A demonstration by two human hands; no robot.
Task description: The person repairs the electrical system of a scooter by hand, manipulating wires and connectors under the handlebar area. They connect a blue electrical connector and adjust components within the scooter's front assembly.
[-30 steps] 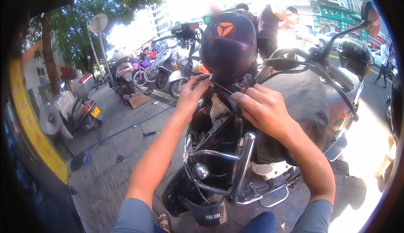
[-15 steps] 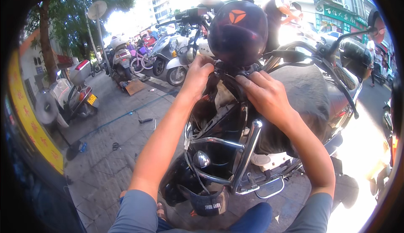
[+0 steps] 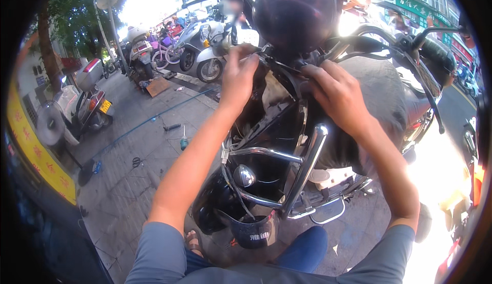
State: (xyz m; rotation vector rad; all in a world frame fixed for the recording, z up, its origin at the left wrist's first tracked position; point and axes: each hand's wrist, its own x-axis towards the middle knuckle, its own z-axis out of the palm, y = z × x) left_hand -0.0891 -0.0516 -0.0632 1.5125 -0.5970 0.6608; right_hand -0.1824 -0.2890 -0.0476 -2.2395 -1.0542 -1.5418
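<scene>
My left hand [image 3: 238, 74] is closed at the upper edge of the opened front body [image 3: 271, 125] of a black scooter, below a dark helmet [image 3: 294, 17] with an orange emblem. My right hand [image 3: 330, 86] has its fingers bent and pressed at the other end of that edge, where a thin strip [image 3: 279, 65] runs between the hands. What exactly each hand's fingertips hold is too small to make out. Below them are a chrome guard bar [image 3: 310, 168] and a hanging black piece [image 3: 251, 235]. A dark cloth cover [image 3: 382, 104] drapes over the scooter at the right.
Scissors [image 3: 136, 162], a screwdriver [image 3: 183, 143] and a blue hose [image 3: 156, 115] lie on the pavement at left. A standing fan [image 3: 51, 125], yellow sign [image 3: 38, 156] and parked scooters [image 3: 205, 66] stand around. People are beyond the helmet; a road runs at right.
The view has tilted, so helmet, scooter and both hands sit higher in the picture. My hands remain at the same edge, with the left fingers slightly repositioned.
</scene>
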